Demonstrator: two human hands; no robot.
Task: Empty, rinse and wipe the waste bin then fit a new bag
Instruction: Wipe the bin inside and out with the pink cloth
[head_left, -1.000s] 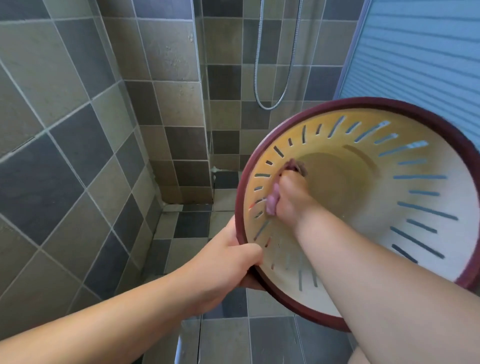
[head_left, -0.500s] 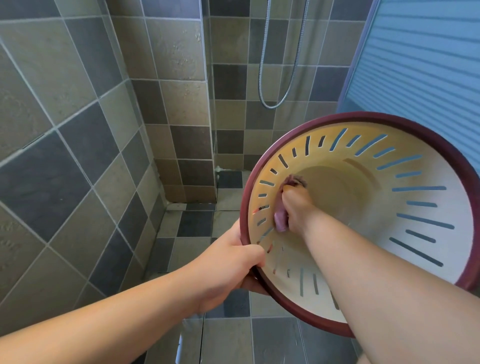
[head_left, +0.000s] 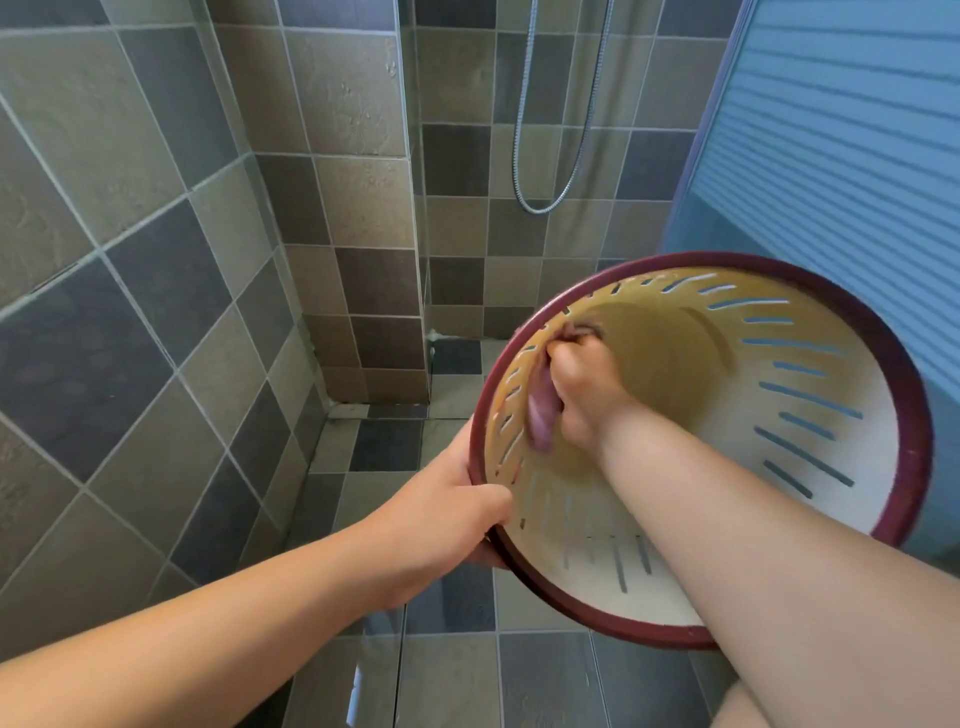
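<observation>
The waste bin (head_left: 810, 415), a cream plastic one with slotted walls and a dark red rim, is held off the floor and tipped on its side, its open mouth turned toward the camera, low in the right half of the view. The left hand (head_left: 441, 525) grips the rim at its lower left, thumb hooked over the inside edge and fingers curled behind the outer wall. The right hand (head_left: 584, 395) reaches deep inside, its forearm passing over the near rim, fingers curled tight round a pink cloth (head_left: 540, 421) that is bunched in the fist and pressed against the bin's inner left wall, just beside the slots. Part of the cloth sticks out above the knuckles and part hangs below them. Behind the bin stand tiled walls (head_left: 156, 260) in grey and tan squares, meeting a tiled floor (head_left: 384, 447) of the same pattern. A metal shower hose (head_left: 550, 202) loops down the far wall, and a blue slatted panel (head_left: 857, 145) fills the upper right corner
</observation>
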